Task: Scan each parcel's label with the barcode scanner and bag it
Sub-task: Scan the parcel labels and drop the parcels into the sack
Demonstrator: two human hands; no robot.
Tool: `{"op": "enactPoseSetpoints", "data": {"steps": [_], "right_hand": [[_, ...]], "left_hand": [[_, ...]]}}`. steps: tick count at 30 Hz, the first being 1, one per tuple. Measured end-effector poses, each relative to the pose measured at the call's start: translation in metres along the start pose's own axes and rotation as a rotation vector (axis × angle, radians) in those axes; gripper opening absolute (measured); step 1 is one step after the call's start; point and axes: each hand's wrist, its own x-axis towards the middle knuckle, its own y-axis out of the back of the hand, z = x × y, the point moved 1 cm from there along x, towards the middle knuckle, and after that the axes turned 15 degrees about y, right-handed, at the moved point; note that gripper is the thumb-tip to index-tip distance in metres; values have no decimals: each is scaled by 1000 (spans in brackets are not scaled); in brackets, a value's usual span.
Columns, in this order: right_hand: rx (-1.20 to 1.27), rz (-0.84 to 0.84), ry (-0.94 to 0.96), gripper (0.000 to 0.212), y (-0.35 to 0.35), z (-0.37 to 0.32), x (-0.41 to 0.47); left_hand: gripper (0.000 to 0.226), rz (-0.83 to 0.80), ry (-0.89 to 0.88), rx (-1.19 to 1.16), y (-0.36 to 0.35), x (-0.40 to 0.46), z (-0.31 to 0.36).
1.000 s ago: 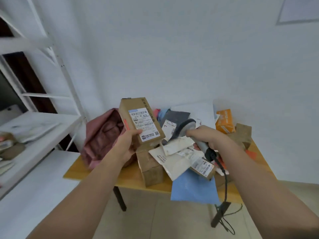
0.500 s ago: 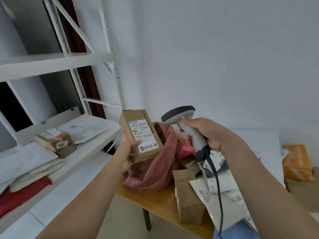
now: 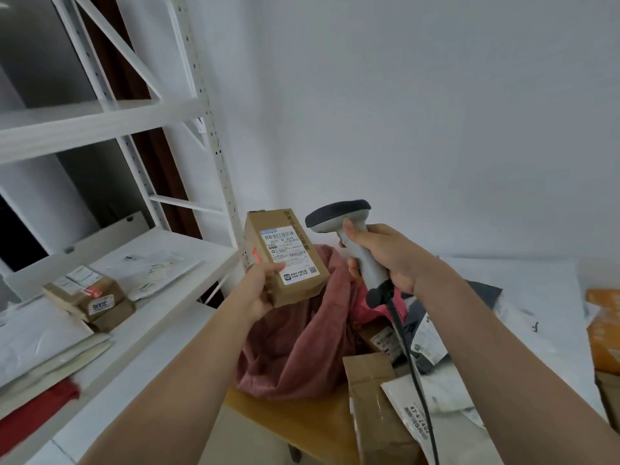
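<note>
While our left hand grips the parcel, its label text blurs; our right hand wraps the scanner, hiding its trigger.

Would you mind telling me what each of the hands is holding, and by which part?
The left hand grips the cardboard parcel by its lower end, label facing the camera. The right hand holds the barcode scanner by its handle.

- Two bare forearms come up from the bottom edge of the frame, without sleeves.
- The left hand wears no glove, ring or watch.
- The right hand is likewise bare, wrist uncovered.
</note>
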Motion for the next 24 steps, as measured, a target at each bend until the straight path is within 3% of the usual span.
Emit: {"op": "enactPoseSetpoints", "data": {"steps": [9,14,18,24], "right_hand": [[-60,68,72,52,14,-5,5],[-75,98,77,44,19,-5,5],[-66,102,75,56,18,-8,7],[-8,110,72,44,20,-9,9]], "left_hand": [[25,-75,80,55,-19,32,14],[28,-81,112,60,-21,44,17],[33,-75,124,51,-19,51,18],[35,-64,136,47,-15,57,18]]}}
